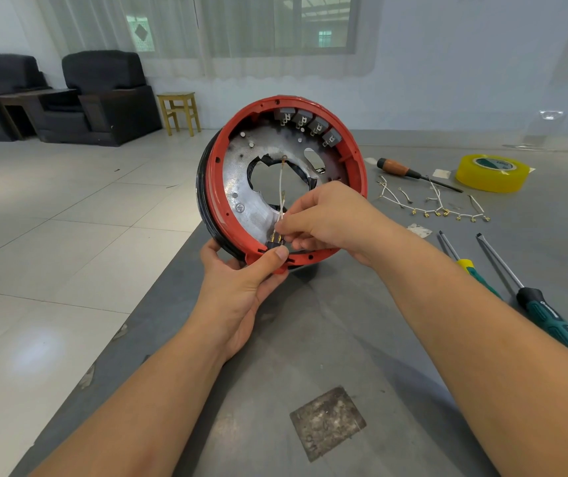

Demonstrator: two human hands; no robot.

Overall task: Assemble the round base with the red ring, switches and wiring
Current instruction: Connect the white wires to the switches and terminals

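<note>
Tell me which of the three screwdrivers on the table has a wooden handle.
The screwdriver with the wooden handle lies farthest away, beside the yellow tape roll. The two nearer screwdrivers have green handles.

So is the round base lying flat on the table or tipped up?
Tipped up. The left hand grips the round base at its lower rim, holding it on edge, open side toward the camera, above the table.

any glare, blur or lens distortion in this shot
Head view: wide-angle bending curves the table edges and window; a soft glare patch sits on the floor tiles; the red ring and both hands are sharp, while the armchairs look slightly soft.
</note>
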